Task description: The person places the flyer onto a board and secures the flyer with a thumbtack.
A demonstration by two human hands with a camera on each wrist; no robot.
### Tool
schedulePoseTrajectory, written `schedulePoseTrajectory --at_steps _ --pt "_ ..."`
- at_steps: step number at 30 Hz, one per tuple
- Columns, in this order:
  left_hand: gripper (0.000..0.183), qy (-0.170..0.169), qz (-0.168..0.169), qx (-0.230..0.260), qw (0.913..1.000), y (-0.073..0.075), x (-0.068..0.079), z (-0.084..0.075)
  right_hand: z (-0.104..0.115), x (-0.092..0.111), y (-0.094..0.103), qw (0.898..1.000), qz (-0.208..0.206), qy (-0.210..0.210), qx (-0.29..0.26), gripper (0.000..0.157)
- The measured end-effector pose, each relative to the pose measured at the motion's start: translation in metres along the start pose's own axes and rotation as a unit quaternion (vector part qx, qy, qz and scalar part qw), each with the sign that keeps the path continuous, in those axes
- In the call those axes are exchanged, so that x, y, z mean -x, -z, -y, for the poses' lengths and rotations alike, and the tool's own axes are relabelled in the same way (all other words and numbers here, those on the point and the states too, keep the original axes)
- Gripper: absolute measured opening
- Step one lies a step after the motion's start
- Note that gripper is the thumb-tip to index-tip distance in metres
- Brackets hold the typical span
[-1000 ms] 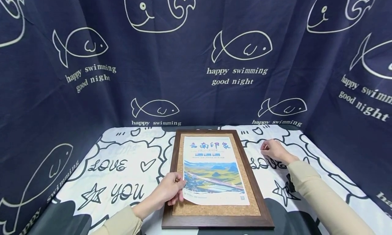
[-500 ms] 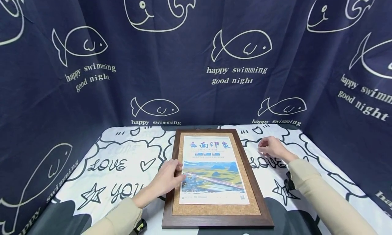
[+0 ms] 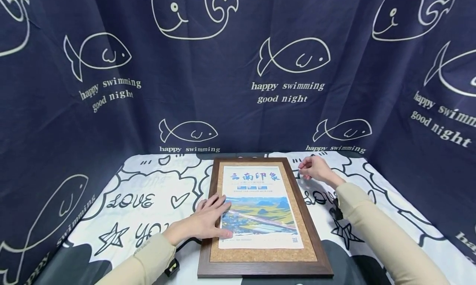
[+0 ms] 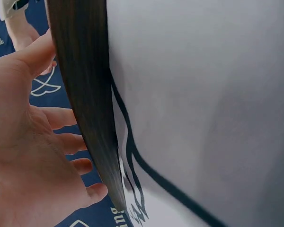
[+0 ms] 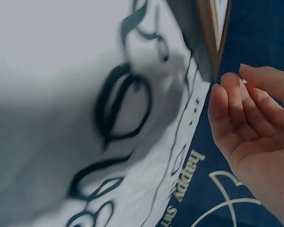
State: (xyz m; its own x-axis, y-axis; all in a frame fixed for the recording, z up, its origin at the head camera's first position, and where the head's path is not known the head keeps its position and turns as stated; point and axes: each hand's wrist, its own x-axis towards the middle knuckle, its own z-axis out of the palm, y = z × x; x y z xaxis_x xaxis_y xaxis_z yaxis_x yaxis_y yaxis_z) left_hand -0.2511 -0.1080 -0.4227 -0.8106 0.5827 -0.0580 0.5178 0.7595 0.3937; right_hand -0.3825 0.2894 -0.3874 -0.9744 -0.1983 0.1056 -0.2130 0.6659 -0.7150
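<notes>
One white landscape-printed paper poster (image 3: 256,217) lies on brown-framed cork board (image 3: 262,255), long axis running away — left hand (image 3: 203,221) spread-fingered on left edge; right hand (image 3: 316,169), nearer top-right corner, pinches tiny pale item (image 5: 244,81) — poster leftward.

Left fingers (image 3: 220,209) hide part of the poster (image 3: 262,214).

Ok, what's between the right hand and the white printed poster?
In the head view, from right hand to poster: a sliver of white patterned cloth, dark-brown wooden frame's right rail, tan cork.
</notes>
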Motion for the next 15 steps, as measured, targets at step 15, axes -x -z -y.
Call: schedulePoseTrajectory --at_steps 15 --pt "0.092 -0.007 0.012 -0.001 0.9999 0.004 0.003 -0.004 0.044 -0.04 -0.032 0.999 0.01 0.02 0.047 0.007"
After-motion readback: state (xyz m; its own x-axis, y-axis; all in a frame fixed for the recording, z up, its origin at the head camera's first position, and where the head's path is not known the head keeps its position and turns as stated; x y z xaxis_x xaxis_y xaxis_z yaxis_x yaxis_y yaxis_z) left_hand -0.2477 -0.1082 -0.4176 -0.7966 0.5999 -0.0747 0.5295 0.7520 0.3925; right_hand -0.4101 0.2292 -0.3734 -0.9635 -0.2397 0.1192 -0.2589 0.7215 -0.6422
